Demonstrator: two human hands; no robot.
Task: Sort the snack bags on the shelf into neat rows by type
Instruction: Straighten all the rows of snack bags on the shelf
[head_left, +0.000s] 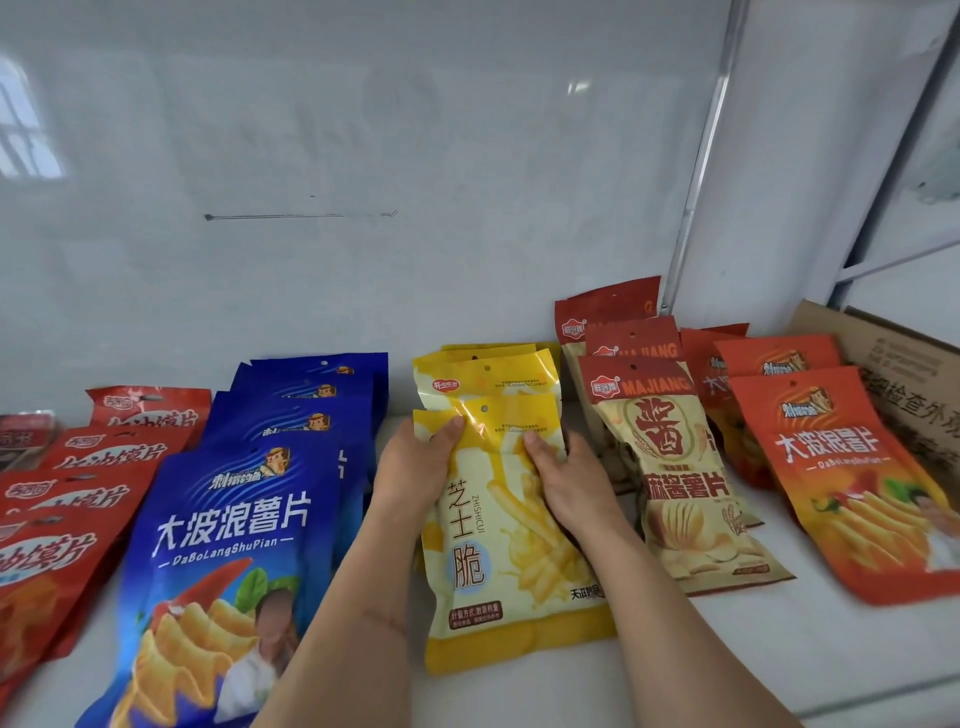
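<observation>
Five rows of snack bags lie overlapping on a white shelf (727, 649). From left to right they are red bags (62, 530), blue chip bags (234, 525), yellow cheese-stick bags (498, 384), beige bags with red tops (670, 467) and orange chip bags (841, 467). The front yellow bag (514, 545) lies flat in the middle row. My left hand (415, 467) grips its upper left corner, thumb on top. On its upper right side rests my right hand (566, 478), fingers pressed onto the bag.
A glossy white back wall (363, 182) rises right behind the rows. A metal upright (696, 182) stands at the back right. A brown cardboard box (904, 364) with printed characters sits at the far right, behind the orange bags.
</observation>
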